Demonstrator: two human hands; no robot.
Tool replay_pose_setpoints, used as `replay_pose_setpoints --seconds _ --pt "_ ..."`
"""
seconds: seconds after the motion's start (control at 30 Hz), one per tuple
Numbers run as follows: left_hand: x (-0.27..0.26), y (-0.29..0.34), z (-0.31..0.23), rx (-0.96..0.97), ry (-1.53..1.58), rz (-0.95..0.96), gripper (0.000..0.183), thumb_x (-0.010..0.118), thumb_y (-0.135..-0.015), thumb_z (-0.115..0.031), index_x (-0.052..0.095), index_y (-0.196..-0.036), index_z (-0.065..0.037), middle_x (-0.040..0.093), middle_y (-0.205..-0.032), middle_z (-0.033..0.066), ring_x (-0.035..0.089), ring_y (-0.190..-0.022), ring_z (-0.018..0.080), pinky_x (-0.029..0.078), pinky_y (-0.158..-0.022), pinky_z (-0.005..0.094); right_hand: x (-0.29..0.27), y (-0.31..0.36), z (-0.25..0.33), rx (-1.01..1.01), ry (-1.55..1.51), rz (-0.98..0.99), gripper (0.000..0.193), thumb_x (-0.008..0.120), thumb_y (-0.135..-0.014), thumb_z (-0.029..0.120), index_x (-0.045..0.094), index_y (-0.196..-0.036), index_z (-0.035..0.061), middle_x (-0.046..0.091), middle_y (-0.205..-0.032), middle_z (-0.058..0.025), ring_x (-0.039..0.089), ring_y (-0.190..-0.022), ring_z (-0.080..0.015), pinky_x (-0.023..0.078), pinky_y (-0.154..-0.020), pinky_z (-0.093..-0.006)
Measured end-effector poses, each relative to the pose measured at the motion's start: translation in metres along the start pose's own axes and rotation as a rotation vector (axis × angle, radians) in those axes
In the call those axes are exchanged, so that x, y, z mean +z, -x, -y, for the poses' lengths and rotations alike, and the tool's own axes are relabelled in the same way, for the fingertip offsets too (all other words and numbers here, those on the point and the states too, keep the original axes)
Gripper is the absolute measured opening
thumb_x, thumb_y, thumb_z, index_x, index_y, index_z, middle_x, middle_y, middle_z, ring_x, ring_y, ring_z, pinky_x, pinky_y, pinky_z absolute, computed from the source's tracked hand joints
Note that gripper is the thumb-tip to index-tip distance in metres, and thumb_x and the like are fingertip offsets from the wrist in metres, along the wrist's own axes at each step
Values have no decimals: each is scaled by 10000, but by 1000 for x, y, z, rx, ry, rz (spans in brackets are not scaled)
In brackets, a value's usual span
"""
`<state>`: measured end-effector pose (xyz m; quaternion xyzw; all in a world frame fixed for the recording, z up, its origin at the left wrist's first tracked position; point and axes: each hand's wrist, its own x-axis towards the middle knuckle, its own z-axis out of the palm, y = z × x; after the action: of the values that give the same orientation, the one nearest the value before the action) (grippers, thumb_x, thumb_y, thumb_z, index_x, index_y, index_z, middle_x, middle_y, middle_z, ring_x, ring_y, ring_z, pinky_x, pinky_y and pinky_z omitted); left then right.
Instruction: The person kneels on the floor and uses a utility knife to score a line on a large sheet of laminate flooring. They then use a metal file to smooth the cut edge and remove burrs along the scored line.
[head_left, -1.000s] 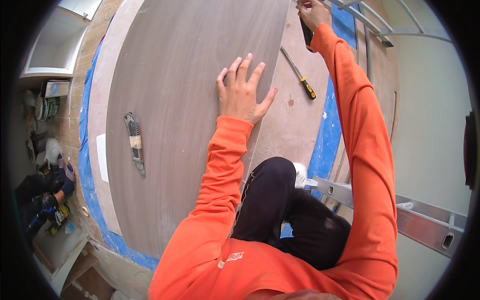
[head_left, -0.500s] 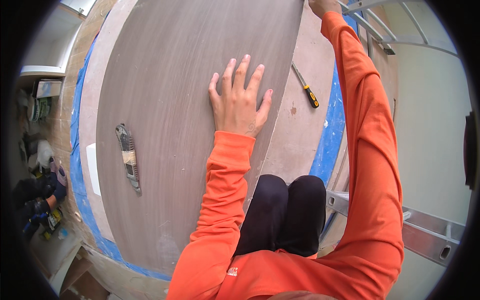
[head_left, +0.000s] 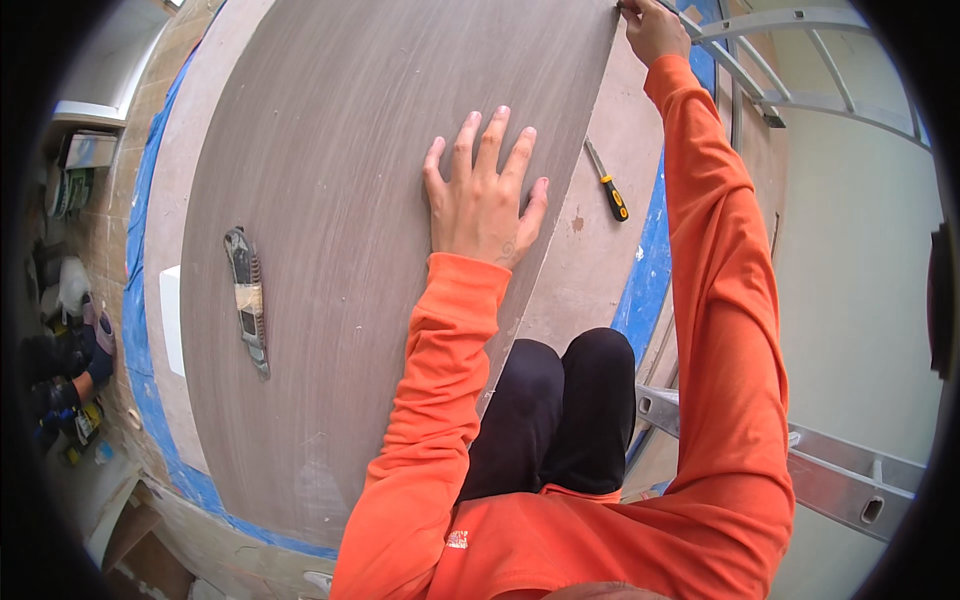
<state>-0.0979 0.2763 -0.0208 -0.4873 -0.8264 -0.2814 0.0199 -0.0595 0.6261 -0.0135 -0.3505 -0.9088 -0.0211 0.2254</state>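
Down by our knees [head_left: 515,395], the grey-brown panel [head_left: 345,200] lies flat on a paler board [head_left: 585,265], its right edge running past us and off the top of view. Our left hand [head_left: 482,205] rests palm down on it, fingers splayed wide, holding nothing. Uneven lean there could make the panel slide, since nothing we can see clamps it. To the left, the grey utility knife [head_left: 248,300] lies loose on the panel; can't tell if its blade is out. A bump could send it skating. Right of the edge, a slim tool [head_left: 608,185] with a black-and-yellow handle sits on the board, easy to knock. Farther up, our right hand [head_left: 658,35] is stretched out by the panel's edge, fingers curled in on a dark item [head_left: 619,7], too cropped to identify. Main risk: weak control at that reach, so a slip could chip the edge. The ladder [head_left: 800,19] is just beside; swinging wide might clip it.
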Motion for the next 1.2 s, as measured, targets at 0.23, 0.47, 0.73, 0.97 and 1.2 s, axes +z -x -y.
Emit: replay_pose_setpoints --seconds 0.23,0.47,0.73,0.97,1.2 --pt "2 0 1 19 -23 -22 440 616 -871 -367 607 -1280 -203 485 -1415 23 397 -1333 238 275 -1108 518 -9 30 14 -22 -125 -58 80 651 -833 113 710 -887 116 697 -832 -147 673 -802 -344 521 -706 -435" --pt "1 0 0 9 -11 -10 435 621 -877 -364 604 -1289 -226 483 -1420 3 391 -1341 223 265 -1122 504 -12 69 15 61 -162 32 114 660 -895 233 700 -979 166 722 -949 -10 705 -791 -222 532 -685 -347" --pt "1 0 2 13 -15 -1 450 631 -875 -380 594 -1303 -249 474 -1436 -12 388 -1344 214 257 -1134 494 -4 3 -16 89 -118 -23 140 637 -882 237 698 -976 153 716 -899 -111 689 -823 -312 535 -725 -404" --pt "1 1 6 20 12 13 451 628 -879 -379 588 -1308 -245 473 -1438 -6 383 -1346 215 254 -1134 497 12 -19 -15 98 -188 -4 134 616 -864 153 732 -903 99 705 -880 -172 685 -855 -343 539 -756 -419" --pt "1 1 6 16 27 13 452 632 -880 -367 588 -1310 -236 477 -1434 2 377 -1351 219 251 -1131 506 17 -27 -18 124 -103 68 148 605 -867 169 732 -921 114 699 -874 -189 682 -879 -360 543 -783 -428"
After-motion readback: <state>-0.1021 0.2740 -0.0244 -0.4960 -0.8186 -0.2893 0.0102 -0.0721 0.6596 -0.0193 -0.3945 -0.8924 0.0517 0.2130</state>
